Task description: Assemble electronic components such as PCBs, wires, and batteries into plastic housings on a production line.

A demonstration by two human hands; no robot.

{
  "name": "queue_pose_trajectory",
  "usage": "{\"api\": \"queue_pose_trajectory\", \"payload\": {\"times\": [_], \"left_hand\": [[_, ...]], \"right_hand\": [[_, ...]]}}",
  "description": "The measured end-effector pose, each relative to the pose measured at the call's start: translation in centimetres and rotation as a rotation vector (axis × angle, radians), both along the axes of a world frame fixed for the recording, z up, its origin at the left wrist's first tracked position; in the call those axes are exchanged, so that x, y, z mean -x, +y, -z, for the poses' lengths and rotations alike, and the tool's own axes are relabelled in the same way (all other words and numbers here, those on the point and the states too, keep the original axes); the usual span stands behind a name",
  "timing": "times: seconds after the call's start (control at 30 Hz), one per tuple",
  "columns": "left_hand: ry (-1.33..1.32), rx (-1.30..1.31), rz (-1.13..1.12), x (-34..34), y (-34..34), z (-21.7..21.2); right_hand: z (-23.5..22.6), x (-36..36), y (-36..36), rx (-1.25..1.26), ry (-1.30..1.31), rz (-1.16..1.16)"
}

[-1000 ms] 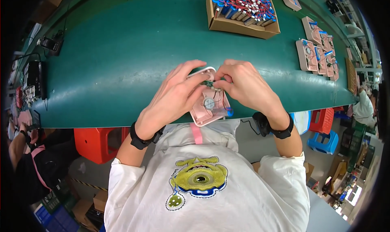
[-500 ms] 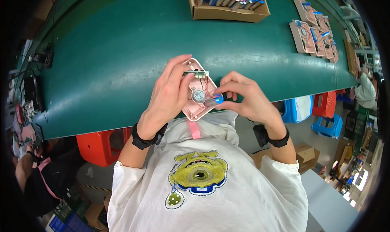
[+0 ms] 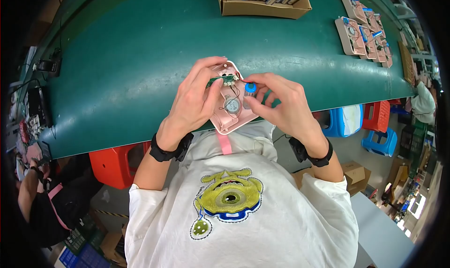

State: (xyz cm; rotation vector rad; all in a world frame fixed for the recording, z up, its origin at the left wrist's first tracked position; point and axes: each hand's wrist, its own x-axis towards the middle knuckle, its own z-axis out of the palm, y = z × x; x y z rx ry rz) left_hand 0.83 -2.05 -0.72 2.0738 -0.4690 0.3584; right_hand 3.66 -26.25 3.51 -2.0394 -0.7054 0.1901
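Observation:
A pale pink plastic housing (image 3: 239, 120) is held tilted at the table's front edge, its hollow side facing up. My left hand (image 3: 190, 97) grips its left side, thumb and fingers closed about the rim and the small green circuit board (image 3: 225, 79) near its top. A round silver speaker (image 3: 231, 105) sits in the middle of the housing, thin wires running around it. My right hand (image 3: 283, 99) pinches a cylindrical battery (image 3: 250, 91) with a blue end, standing on end at the housing's right side. A red wire runs by my right fingertips; where it ends is hidden.
A cardboard box (image 3: 265, 9) of blue-ended batteries stands at the far middle of the green table (image 3: 117, 80). Several pink housings (image 3: 350, 36) lie at the far right. Red (image 3: 112, 167) and blue stools (image 3: 346, 120) stand by the table's edge. Another person's arm (image 3: 29, 188) is at the left.
My right hand has moved up along the housing's right side, turning the battery from lying sideways to standing on end. The housing has shifted slightly away from me, my left hand still on it.

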Motion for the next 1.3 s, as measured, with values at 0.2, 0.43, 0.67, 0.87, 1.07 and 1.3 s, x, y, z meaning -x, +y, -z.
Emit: {"api": "queue_pose_trajectory", "payload": {"times": [0.2,0.43,0.67,0.87,1.07,1.3], "left_hand": [[0.083,0.039,0.031,0.2,-0.2,0.2],[0.022,-0.004,-0.016,0.3,-1.2,0.4],[0.125,-0.041,-0.190,2.1,-1.3,-0.1],[0.416,0.172,-0.230,2.0,-1.7,-0.7],[0.359,0.132,-0.236,1.7,-2.0,0.1],[0.355,0.144,-0.204,1.6,-1.5,0.5]], "right_hand": [[-0.4,0.9,0.6,0.160,-0.242,0.009],[-0.1,2.1,1.2,0.238,-0.220,0.109],[-0.8,1.2,1.0,0.402,-0.164,0.088],[-2.3,1.0,1.9,0.203,-0.532,0.026],[-0.3,1.5,4.5,0.498,-0.571,0.018],[1.1,0.5,4.0,0.485,-0.582,-0.071]]}}
